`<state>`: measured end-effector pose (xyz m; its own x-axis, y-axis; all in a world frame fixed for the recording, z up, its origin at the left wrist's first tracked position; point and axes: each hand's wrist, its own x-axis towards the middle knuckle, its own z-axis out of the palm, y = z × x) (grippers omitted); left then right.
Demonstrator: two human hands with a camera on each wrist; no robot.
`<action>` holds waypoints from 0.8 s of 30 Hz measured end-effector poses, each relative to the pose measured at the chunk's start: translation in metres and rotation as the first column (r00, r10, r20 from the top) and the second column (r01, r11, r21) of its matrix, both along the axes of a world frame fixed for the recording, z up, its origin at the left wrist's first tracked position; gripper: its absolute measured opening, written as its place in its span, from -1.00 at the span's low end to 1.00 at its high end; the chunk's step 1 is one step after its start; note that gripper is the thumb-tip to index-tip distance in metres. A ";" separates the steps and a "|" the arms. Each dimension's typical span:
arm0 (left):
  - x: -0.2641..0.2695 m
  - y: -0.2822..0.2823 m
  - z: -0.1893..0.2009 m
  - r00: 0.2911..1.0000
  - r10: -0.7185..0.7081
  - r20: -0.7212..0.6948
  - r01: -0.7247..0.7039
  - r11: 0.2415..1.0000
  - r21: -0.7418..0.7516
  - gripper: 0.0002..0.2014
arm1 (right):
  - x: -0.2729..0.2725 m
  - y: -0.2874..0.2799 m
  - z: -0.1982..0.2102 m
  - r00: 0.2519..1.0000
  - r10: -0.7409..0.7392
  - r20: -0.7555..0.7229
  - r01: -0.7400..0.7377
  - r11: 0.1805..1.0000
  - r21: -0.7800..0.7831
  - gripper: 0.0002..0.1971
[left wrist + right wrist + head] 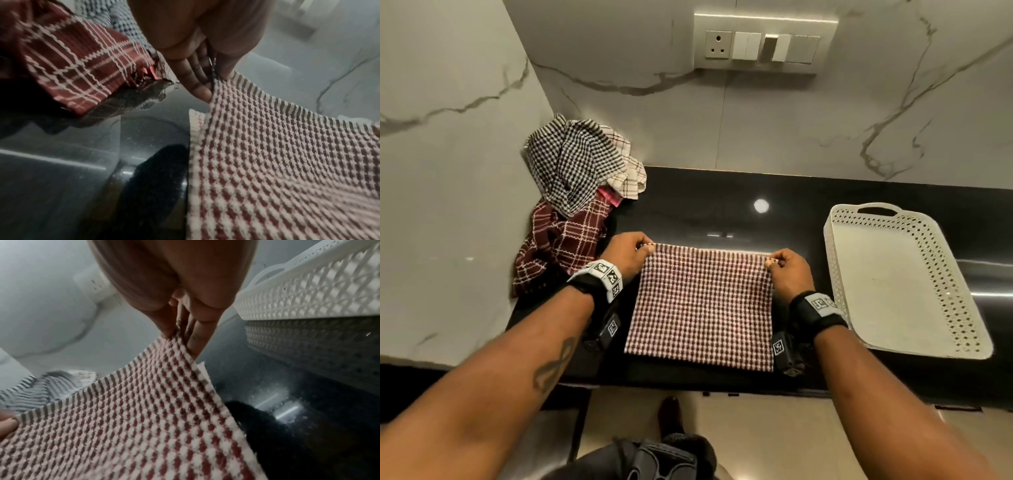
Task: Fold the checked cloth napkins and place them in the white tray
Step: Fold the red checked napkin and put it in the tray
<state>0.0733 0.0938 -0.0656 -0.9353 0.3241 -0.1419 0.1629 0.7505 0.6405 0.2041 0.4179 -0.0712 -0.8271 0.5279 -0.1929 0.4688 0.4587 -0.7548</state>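
A red-and-white checked napkin (702, 305) lies spread on the black counter, its far edge lifted. My left hand (627, 251) pinches the far left corner and my right hand (787, 269) pinches the far right corner. The left wrist view shows my left hand (207, 76) holding the napkin (287, 162) corner between thumb and fingers, with a second layer edge beneath. In the right wrist view my right hand (185, 331) pinches the napkin (133, 418) corner likewise. The white perforated tray (893, 284) stands to the right with nothing in it.
A heap of other napkins (575, 192), black-checked, cream and dark red plaid, is piled in the back left corner against the marble wall. The counter's front edge (688, 387) runs just behind the napkin's near edge. A switch panel (763, 42) is on the back wall.
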 end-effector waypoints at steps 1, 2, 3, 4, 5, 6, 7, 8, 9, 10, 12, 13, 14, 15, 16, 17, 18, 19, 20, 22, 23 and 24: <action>-0.008 0.003 -0.007 1.000 0.006 0.010 -0.006 1.000 -0.025 -0.95 | -0.008 0.000 -0.005 1.000 -0.011 0.026 0.011 1.000 0.022 -0.92; -0.014 0.004 -0.014 1.000 0.017 0.020 -0.016 0.999 -0.052 -0.94 | -0.013 -0.001 -0.010 0.998 -0.021 0.060 0.019 0.999 0.045 -0.91; -0.015 0.005 -0.019 0.999 0.029 0.021 -0.028 0.997 -0.077 -0.93 | -0.015 -0.003 -0.012 0.996 -0.027 0.086 0.021 0.997 0.068 -0.88; -0.019 0.006 -0.024 0.999 0.034 0.018 -0.032 0.994 -0.100 -0.92 | -0.019 -0.003 -0.015 0.994 -0.040 0.100 0.032 0.996 0.083 -0.86; -0.021 0.008 -0.029 0.999 0.032 0.017 -0.030 0.993 -0.116 -0.91 | -0.021 -0.004 -0.019 0.992 -0.060 0.108 0.051 0.995 0.087 -0.84; -0.017 0.008 -0.032 0.999 0.037 0.013 -0.035 0.992 -0.121 -0.91 | -0.020 -0.004 -0.021 0.991 -0.071 0.112 0.061 0.994 0.092 -0.82; -0.015 0.008 -0.035 0.999 0.042 0.013 -0.040 0.992 -0.122 -0.92 | -0.019 -0.004 -0.024 0.990 -0.080 0.118 0.068 0.992 0.102 -0.82; -0.016 0.008 -0.038 0.999 0.050 0.016 -0.048 0.992 -0.118 -0.93 | -0.019 -0.004 -0.027 0.989 -0.088 0.122 0.074 0.991 0.111 -0.82; -0.016 0.007 -0.041 0.998 0.058 0.023 -0.055 0.992 -0.116 -0.94 | -0.019 -0.004 -0.029 0.988 -0.092 0.123 0.078 0.990 0.115 -0.83; -0.018 0.006 -0.043 0.998 0.062 0.032 -0.058 0.991 -0.118 -0.96 | -0.019 -0.004 -0.031 0.988 -0.094 0.123 0.081 0.991 0.111 -0.84; -0.020 0.007 -0.044 0.997 0.069 0.044 -0.063 0.990 -0.124 -0.97 | -0.019 -0.004 -0.031 0.988 -0.086 0.125 0.073 0.992 0.102 -0.86; -0.020 0.007 -0.044 0.996 0.076 0.050 -0.069 0.989 -0.134 -0.96 | -0.019 -0.003 -0.031 0.988 -0.084 0.127 0.071 0.992 0.100 -0.87; -0.021 0.007 -0.045 0.994 0.090 0.060 -0.081 0.987 -0.140 -0.96 | -0.021 -0.002 -0.032 0.988 -0.083 0.131 0.070 0.992 0.102 -0.87; -0.022 0.008 -0.045 0.991 0.108 0.085 -0.096 0.986 -0.136 -0.95 | -0.022 -0.001 -0.033 0.986 -0.086 0.140 0.072 0.992 0.105 -0.88; -0.023 0.009 -0.043 0.985 0.128 0.117 -0.113 0.986 -0.126 -0.95 | -0.024 0.000 -0.034 0.984 -0.089 0.152 0.073 0.991 0.112 -0.89; -0.024 0.009 -0.042 0.979 0.143 0.144 -0.126 0.984 -0.123 -0.96 | -0.025 -0.002 -0.034 0.983 -0.088 0.163 0.068 0.990 0.125 -0.88; -0.024 0.010 -0.039 0.977 0.148 0.155 -0.128 0.983 -0.131 -0.96 | -0.026 -0.004 -0.033 0.979 -0.080 0.188 0.049 0.985 0.164 -0.86; -0.024 0.012 -0.037 0.980 0.140 0.142 -0.115 0.979 -0.166 -0.90 | -0.027 -0.008 -0.032 0.972 -0.055 0.229 -0.004 0.968 0.250 -0.82; -0.022 0.015 -0.035 0.989 0.115 0.098 -0.090 0.970 -0.225 -0.84 | -0.027 -0.014 -0.029 0.962 -0.016 0.273 -0.089 0.925 0.370 -0.76; -0.011 0.022 -0.033 0.997 -0.010 -0.072 -0.013 0.950 -0.312 -0.77 | -0.024 -0.035 -0.025 0.953 0.110 0.283 -0.257 0.788 0.559 -0.66; -0.002 0.026 -0.032 0.979 -0.116 -0.166 0.057 0.944 -0.324 -0.76 | -0.022 -0.050 -0.021 0.943 0.205 0.263 -0.322 0.762 0.561 -0.62; 0.008 0.033 -0.032 0.945 -0.237 -0.223 0.156 0.931 -0.329 -0.73 | -0.021 -0.065 -0.019 0.917 0.300 0.263 -0.396 0.760 0.516 -0.55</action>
